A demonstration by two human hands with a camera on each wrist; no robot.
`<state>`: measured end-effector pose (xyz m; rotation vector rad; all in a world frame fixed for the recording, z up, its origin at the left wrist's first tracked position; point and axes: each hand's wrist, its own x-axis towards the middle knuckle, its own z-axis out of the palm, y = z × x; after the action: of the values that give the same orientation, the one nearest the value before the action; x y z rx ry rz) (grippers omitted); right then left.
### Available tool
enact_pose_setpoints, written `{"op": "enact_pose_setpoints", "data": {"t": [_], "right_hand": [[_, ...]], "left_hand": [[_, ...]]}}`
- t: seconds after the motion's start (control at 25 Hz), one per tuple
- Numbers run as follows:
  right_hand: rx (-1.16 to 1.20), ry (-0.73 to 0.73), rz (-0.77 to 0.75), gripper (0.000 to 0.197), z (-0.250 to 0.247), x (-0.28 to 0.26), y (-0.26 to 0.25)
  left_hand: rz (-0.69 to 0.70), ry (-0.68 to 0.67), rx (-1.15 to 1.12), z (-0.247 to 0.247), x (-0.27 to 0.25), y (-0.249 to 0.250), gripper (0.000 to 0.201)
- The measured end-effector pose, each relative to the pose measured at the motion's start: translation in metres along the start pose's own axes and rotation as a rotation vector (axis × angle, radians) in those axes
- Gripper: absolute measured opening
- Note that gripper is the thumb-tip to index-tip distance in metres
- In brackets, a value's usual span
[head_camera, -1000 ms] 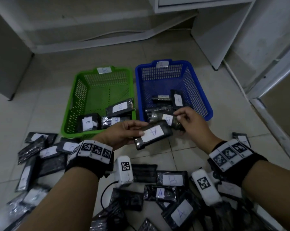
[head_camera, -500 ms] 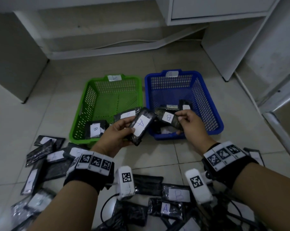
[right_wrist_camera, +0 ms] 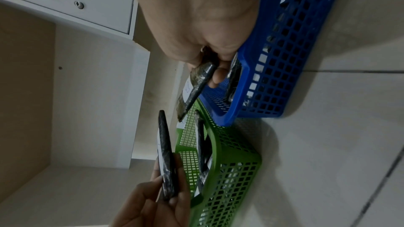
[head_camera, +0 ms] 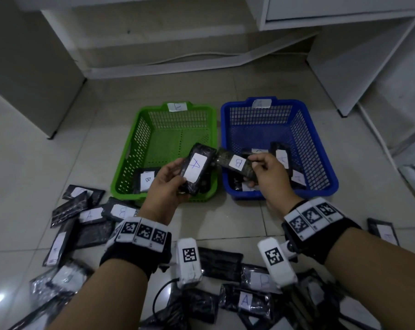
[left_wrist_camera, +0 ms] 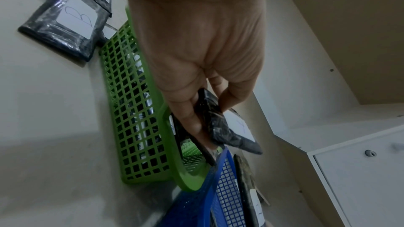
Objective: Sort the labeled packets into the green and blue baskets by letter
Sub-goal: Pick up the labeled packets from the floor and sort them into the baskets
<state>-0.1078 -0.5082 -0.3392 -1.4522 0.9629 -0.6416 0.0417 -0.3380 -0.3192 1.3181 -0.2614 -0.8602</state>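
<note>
My left hand grips a black packet labeled A, held tilted over the front right part of the green basket. That basket carries a B tag and holds a B packet. My right hand pinches a black packet labeled B over the left front corner of the blue basket, which is tagged A and holds several packets. In the left wrist view fingers clamp the A packet. The right wrist view shows the B packet edge-on between thumb and fingers.
Several labeled black packets lie on the tiled floor: a pile at the left, more under my forearms, one at the right. A white cabinet stands behind the baskets and a grey cabinet at the left.
My left hand has turned the A packet more upright and carried it forward over the green basket. My right hand has brought the B packet left toward the edge between the baskets.
</note>
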Motion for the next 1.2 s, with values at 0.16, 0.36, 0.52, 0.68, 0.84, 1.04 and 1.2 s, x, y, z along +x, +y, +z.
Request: {"op": "enact_pose_setpoints", "data": {"t": [0.16, 0.36, 0.52, 0.68, 0.84, 1.04, 1.2], "right_hand": [[-0.078, -0.014, -0.032, 0.021, 0.022, 0.012, -0.012], [-0.246, -0.174, -0.089, 0.033, 0.078, 0.054, -0.036], [-0.507, -0.248, -0.166, 0.029, 0.111, 0.076, -0.038], [-0.550, -0.308, -0.176, 0.028, 0.125, 0.089, -0.030], [-0.638, -0.475, -0.118, 0.033, 0.138, 0.082, -0.021], [-0.646, -0.284, -0.227, 0.031, 0.101, 0.065, -0.033], [-0.684, -0.047, -0.320, 0.023, 0.037, 0.046, -0.030]], "left_hand": [[0.050, 0.135, -0.063, -0.015, 0.001, 0.006, 0.043], [0.085, 0.233, -0.141, -0.034, -0.002, 0.012, 0.039], [0.071, 0.267, -0.163, -0.050, -0.005, 0.014, 0.037], [0.044, 0.266, -0.175, -0.062, -0.011, 0.012, 0.032], [0.043, 0.272, -0.183, -0.057, -0.012, 0.015, 0.033], [0.037, 0.241, -0.161, -0.036, 0.000, 0.013, 0.035], [0.044, 0.194, -0.110, 0.008, 0.022, 0.002, 0.034]]}}
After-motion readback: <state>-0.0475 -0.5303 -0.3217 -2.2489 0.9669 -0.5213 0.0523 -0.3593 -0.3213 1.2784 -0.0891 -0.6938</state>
